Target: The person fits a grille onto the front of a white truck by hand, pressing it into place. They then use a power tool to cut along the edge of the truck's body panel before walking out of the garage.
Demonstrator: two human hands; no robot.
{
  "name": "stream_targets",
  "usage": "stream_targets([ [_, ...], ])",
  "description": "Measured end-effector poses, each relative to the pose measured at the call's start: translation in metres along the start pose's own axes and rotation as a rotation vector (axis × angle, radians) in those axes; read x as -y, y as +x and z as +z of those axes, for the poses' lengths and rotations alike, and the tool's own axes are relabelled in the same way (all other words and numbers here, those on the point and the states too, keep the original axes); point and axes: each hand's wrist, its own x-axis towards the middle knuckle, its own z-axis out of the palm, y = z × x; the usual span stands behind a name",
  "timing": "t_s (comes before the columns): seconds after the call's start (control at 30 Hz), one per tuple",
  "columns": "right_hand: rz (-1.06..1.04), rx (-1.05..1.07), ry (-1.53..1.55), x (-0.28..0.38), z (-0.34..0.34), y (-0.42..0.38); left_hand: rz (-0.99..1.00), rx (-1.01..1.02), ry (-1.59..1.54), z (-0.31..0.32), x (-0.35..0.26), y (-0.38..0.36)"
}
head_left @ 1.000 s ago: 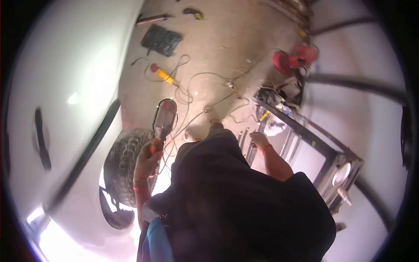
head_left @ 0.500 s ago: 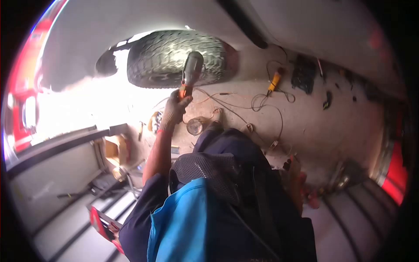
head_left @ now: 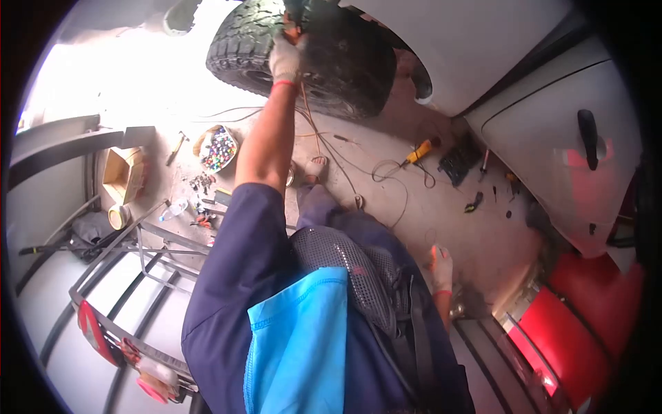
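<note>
At the top, my left hand [head_left: 284,61], in a light glove, is wrapped round a lamp-like tool [head_left: 292,30] with an orange part and a dark body. The tool is in front of the tread of a large black tyre [head_left: 238,45] under a vehicle body. My right hand [head_left: 442,270], also gloved, is low at my right side over the floor. Its fingers are closed together near a small orange and dark spot; what they hold is too small to name.
A bowl of colourful small pieces [head_left: 219,148], a hammer [head_left: 177,148] and an open box [head_left: 123,174] lie to the left. A yellow tool [head_left: 420,150] with a looped cable is right of centre, near a black tray [head_left: 458,162]. Cables cross the floor; a metal frame [head_left: 148,238] stands lower left.
My left hand has moved up with the tool, closer against the tyre. The view has shifted, bringing the bowl and the vehicle door into clearer sight. My right hand shows more plainly.
</note>
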Motion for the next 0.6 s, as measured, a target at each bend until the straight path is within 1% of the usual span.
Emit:
stream_targets([
  [0.07, 0.052, -0.022, 0.053, -0.002, -0.002, -0.021, -0.028, 0.008, 0.037, 0.005, 0.01, 0.007],
  [0.13, 0.084, -0.07, 0.141, -0.013, 0.002, -0.03, -0.038, 0.103, 0.118, -0.004, 0.003, 0.003],
  [0.17, 0.149, -0.049, 0.147, -0.026, 0.005, -0.032, 0.004, 0.044, 0.27, 0.014, 0.027, 0.019],
  [0.2, 0.223, -0.046, 0.165, -0.043, 0.003, -0.042, 0.156, 0.201, 0.517, 0.011, 0.032, 0.025],
  [0.23, 0.209, -0.006, 0.151, -0.052, 0.004, -0.047, 0.346, 0.324, 0.737, 0.009, 0.036, 0.031],
  [0.27, 0.204, -0.044, 0.119, -0.059, 0.01, -0.058, 0.178, 0.302, 0.544, -0.009, -0.003, 0.007],
  [0.3, 0.199, -0.081, 0.092, -0.067, 0.015, -0.066, 0.206, 0.245, 0.371, -0.002, 0.01, 0.014],
  [0.33, 0.209, 0.098, 0.207, -0.097, 0.008, -0.063, 0.243, 0.195, 0.195, 0.005, 0.022, 0.02],
  [0.37, 0.168, 0.033, 0.208, -0.105, 0.018, -0.068, 0.29, 0.154, 0.028, 0.011, 0.034, 0.026],
  [0.4, 0.127, -0.032, 0.205, -0.11, 0.027, -0.074, 0.196, 0.101, 0.038, 0.01, 0.025, 0.019],
  [0.43, 0.085, -0.096, 0.2, -0.115, 0.037, -0.08, -0.076, 0.222, 0.202, -0.001, 0.003, 0.015],
  [0.47, 0.278, -0.102, 0.311, -0.098, 0.039, -0.095, -0.088, 0.191, 0.204, -0.004, -0.001, 0.009],
  [0.57, 0.29, -0.179, 0.38, -0.162, 0.062, -0.099, -0.067, 0.123, 0.158, -0.011, -0.01, -0.005],
  [0.6, 0.308, -0.19, 0.411, -0.165, 0.066, -0.107, -0.069, 0.148, 0.187, -0.01, -0.004, 0.001],
])
